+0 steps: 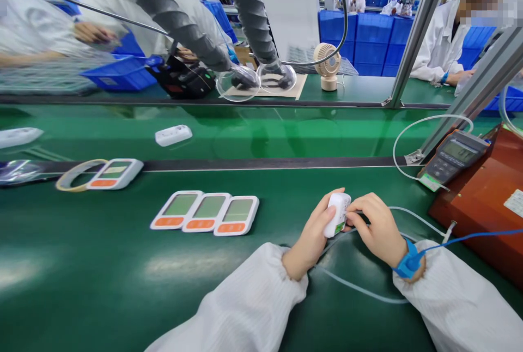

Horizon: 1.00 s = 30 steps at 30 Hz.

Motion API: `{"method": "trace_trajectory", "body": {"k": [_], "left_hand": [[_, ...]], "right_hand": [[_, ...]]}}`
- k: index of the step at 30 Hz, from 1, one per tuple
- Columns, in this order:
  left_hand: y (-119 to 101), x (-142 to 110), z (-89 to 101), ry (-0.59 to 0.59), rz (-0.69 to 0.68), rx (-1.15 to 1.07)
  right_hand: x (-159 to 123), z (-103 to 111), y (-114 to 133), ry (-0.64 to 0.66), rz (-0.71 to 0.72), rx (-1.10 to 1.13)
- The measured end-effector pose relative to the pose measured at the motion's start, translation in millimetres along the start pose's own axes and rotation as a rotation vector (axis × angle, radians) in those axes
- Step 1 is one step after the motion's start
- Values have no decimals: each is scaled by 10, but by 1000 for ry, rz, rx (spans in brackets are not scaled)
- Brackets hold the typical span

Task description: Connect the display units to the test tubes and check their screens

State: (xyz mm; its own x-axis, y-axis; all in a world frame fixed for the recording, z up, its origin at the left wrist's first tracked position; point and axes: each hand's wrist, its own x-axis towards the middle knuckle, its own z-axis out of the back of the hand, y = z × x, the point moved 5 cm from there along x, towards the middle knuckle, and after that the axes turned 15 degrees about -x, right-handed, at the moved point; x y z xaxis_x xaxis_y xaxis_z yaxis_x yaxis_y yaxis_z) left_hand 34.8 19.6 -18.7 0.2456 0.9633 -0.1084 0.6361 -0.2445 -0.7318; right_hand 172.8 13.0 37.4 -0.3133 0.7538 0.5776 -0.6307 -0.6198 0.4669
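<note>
My left hand is wrapped round a white blood pressure monitor, held up on its edge above the green bench. A green label shows near its lower end, and its screen is turned out of sight. At the monitor's right side, my right hand pinches the end of a thin grey air tube; the fingers hide whether it is plugged in. A blue wrist strap with a cord circles my right wrist. Left of my hands, a row of three similar monitors lies face up, showing grey-green screens and orange buttons.
Another monitor leans on a tape roll. White units lie on the green conveyor behind. A handheld gauge rests against a red-brown box at right. Beyond stand a small fan, ducts and co-workers.
</note>
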Motion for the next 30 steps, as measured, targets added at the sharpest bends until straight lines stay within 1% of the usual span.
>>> {"method": "trace_trajectory", "body": {"k": [5, 9, 15, 21, 26, 30], "left_hand": [[-4, 0, -2, -10, 10, -5], [-6, -8, 3, 8, -6, 39], [12, -3, 37, 8, -29, 76], [7, -18, 20, 5, -21, 55], [17, -4, 11, 9, 0, 41], [24, -9, 13, 21, 4, 71]], "right_hand": [[-8, -1, 39, 2, 25, 16], [-12, 17, 37, -25, -14, -10], [1, 12, 40, 15, 26, 21], [4, 12, 30, 44, 1, -10], [-5, 1, 23, 49, 5, 21], [-6, -2, 27, 51, 11, 49]]}}
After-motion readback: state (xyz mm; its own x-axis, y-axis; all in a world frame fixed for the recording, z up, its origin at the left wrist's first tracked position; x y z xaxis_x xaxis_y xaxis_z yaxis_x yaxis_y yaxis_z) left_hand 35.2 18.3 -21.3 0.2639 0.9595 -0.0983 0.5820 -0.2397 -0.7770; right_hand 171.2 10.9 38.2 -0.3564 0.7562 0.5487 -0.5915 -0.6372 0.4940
